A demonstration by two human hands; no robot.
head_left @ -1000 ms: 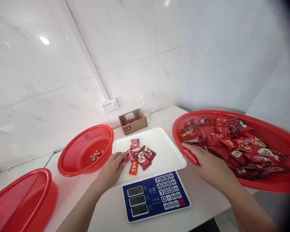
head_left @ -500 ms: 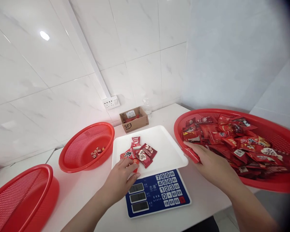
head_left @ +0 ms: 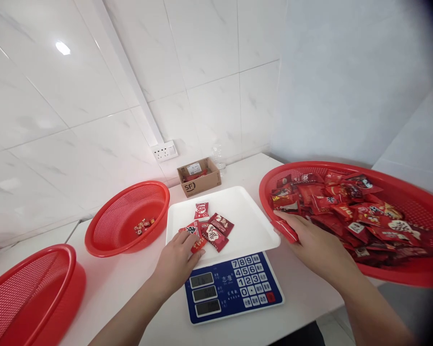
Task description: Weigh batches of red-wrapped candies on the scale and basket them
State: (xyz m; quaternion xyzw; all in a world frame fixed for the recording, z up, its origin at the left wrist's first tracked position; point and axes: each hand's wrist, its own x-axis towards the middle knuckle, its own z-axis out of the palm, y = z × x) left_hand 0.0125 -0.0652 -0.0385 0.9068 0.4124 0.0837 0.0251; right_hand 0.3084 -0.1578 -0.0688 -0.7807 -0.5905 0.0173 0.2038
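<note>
On the white weighing tray (head_left: 250, 218) lie several small red snack packets (head_left: 216, 237) near its left half. My left hand (head_left: 176, 257) is over the tray's front left corner, fingers spread and touching the packets there; an orange-red packet (head_left: 199, 243) lies by its fingertips. My right hand (head_left: 306, 238) is closed around the near left rim of a large red basket (head_left: 313, 166), its fingers partly hidden. Many red snack packets (head_left: 346, 206) are heaped in that basket. Below the tray is the scale's blue panel (head_left: 234, 290) with keys and three displays.
A red basket (head_left: 126, 190) with a few small wrapped pieces (head_left: 144, 225) stands left of the tray. Another red basket (head_left: 70, 269) is at the near left. Behind the tray are a cardboard box (head_left: 204, 183) and a clear bottle (head_left: 218, 156), close to the tiled wall.
My left hand has drawn slightly left and loosened, leaving the orange-red packet lying on the others. My right hand has stayed on the basket rim. The view has shifted a little.
</note>
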